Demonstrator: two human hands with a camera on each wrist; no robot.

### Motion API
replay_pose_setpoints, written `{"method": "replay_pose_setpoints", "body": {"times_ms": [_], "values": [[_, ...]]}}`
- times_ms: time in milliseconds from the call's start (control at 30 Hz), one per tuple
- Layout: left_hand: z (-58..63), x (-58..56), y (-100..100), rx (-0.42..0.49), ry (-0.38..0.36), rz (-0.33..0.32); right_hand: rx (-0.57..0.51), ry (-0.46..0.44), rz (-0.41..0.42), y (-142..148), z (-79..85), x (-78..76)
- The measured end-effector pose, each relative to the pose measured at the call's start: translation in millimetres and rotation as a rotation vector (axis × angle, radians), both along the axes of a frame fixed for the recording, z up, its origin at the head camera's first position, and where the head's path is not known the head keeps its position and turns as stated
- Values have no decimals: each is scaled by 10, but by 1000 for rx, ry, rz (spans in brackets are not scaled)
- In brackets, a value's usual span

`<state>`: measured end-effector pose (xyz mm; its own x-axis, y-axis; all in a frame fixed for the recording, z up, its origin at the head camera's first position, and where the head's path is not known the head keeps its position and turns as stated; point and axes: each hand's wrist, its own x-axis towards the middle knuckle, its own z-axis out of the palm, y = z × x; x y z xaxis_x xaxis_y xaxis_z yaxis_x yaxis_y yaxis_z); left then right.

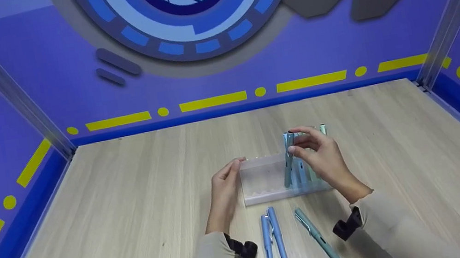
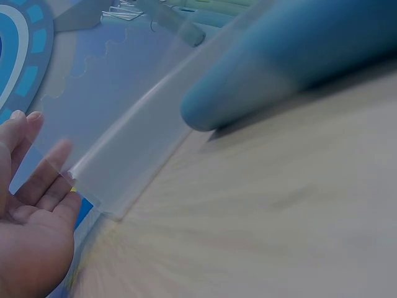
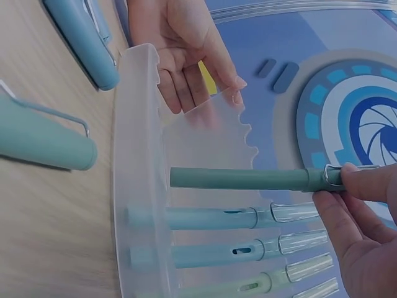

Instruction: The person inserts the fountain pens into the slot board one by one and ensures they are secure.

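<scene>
A translucent frosted pen rack (image 1: 262,178) with scalloped notches stands upright on the table. My left hand (image 1: 223,191) pinches its left edge, thumb in front and fingers behind the panel. In my right hand (image 1: 326,158), thumb and fingers grip a dark green pen (image 3: 242,179) by its clipped cap. That pen is slightly tilted, its lower end over the rack's notched front ledge, left of the pens standing there. Several light blue and pale green pens (image 3: 214,218) stand side by side in the rack's right part, partly hidden behind the right hand in the head view.
In front of the rack lie two blue pens, a left one (image 1: 268,248) and a right one (image 1: 280,244), close together. A green pen (image 1: 322,242) lies slantwise to their right. Blue panels (image 1: 249,74) with yellow marks wall the wooden table (image 1: 130,201) at the back and sides.
</scene>
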<state>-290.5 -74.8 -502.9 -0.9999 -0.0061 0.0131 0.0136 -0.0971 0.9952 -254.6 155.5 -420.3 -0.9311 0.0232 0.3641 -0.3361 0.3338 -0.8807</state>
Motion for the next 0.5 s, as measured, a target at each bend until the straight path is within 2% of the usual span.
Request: {"method": "replay_pose_setpoints", "body": {"times_ms": [500], "values": [[8, 7, 1, 10, 4, -1, 44, 3, 15, -52, -98, -34]]}}
